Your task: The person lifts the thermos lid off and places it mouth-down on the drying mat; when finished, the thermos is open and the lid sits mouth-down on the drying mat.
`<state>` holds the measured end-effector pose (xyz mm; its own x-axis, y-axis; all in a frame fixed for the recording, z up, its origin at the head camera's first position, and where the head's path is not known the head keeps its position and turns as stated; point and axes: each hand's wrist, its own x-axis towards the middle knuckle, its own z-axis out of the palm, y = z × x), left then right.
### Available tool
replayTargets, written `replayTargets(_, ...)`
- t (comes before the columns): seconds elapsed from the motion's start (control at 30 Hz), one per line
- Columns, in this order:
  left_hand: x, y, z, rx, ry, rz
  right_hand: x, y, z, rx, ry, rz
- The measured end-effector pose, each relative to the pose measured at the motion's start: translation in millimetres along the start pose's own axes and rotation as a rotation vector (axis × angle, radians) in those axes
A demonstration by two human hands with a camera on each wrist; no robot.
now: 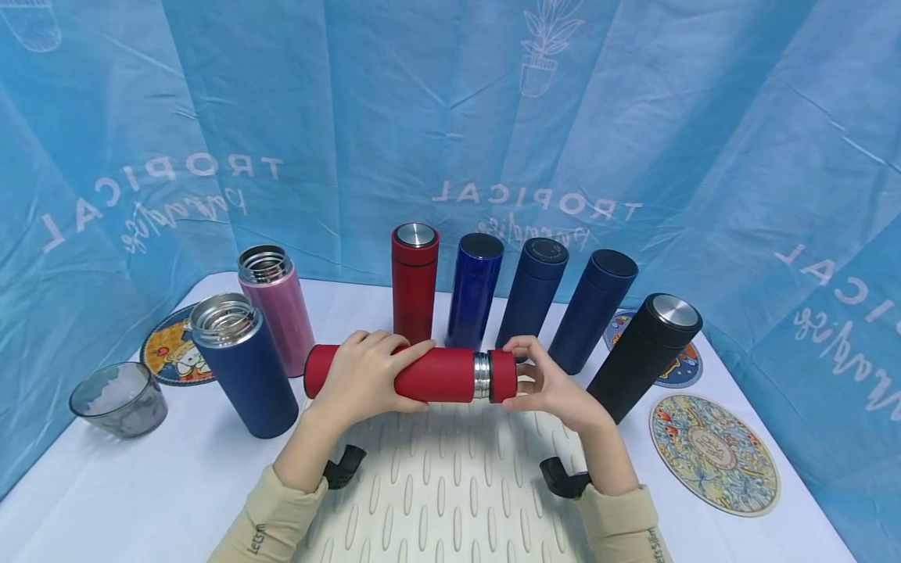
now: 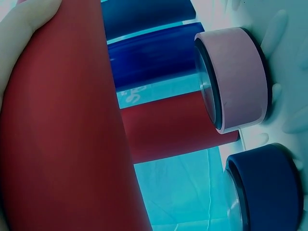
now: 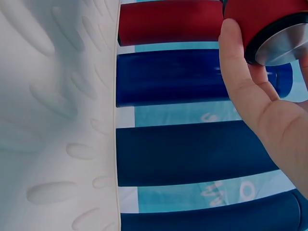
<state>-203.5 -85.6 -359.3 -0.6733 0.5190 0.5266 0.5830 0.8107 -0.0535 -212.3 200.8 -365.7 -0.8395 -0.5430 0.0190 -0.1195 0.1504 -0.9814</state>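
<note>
A red thermos bottle (image 1: 443, 375) lies level in the air over the white mat, its base to the left. My left hand (image 1: 369, 371) grips its body, thumb and fingers around it. At the other end my right hand (image 1: 554, 387) pinches the red lid (image 1: 503, 377) by its side. Bare steel threads of the neck (image 1: 482, 376) show between lid and body. The lid's steel top (image 3: 284, 45) faces my right palm in the right wrist view. Below the bottle, in the left wrist view, a pink lid (image 2: 243, 79) and a navy lid (image 2: 269, 187) rest on the mat.
Behind stand a red thermos (image 1: 414, 289), several blue ones and a black one (image 1: 637, 360). On the left are uncapped navy (image 1: 246, 375) and pink (image 1: 281, 317) bottles and a glass bowl (image 1: 120, 403). A round patterned coaster (image 1: 714, 453) lies right of the textured mat (image 1: 436, 485).
</note>
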Motion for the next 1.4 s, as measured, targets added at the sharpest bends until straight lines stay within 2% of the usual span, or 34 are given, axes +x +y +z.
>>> replayTargets(0.3, -0.5, -1.5, -2.7, -0.016, 0.034, -0.022, -4.8, -1, -8, -0.056, 0.066, -0.035)
replayTargets(0.47, -0.3, -5.7, -2.9, -0.029, 0.136, -0.046, -5.7, -2, -10, -0.063, 0.072, -0.035)
replayTargets(0.53, -0.1, -8.0, -1.8, -0.008, 0.177, -0.049, -5.5, -3, -10, -0.065, 0.07, -0.033)
replayTargets(0.67, 1.2, -11.7, -4.7, -0.024, 0.232, -0.09, -5.4, -3, -9, -0.072, 0.064, -0.034)
replayTargets(0.83, 7.9, -17.3, -8.5, -0.134, 0.269, -0.218, -5.2, -2, -8, -0.073, 0.061, -0.032)
replayTargets(1.07, 15.6, -29.1, -7.6, -0.396, 0.23, -0.471, -4.0, -1, -6, -0.077, 0.059, -0.016)
replayTargets(1.2, 18.1, -38.0, -3.2, -0.534, 0.227, -0.59, -4.0, -1, -5, -0.08, 0.055, -0.009)
replayTargets(1.4, 21.0, -48.5, 6.7, -0.699, 0.223, -0.699, -2.6, -1, -3, -0.081, 0.047, -0.001)
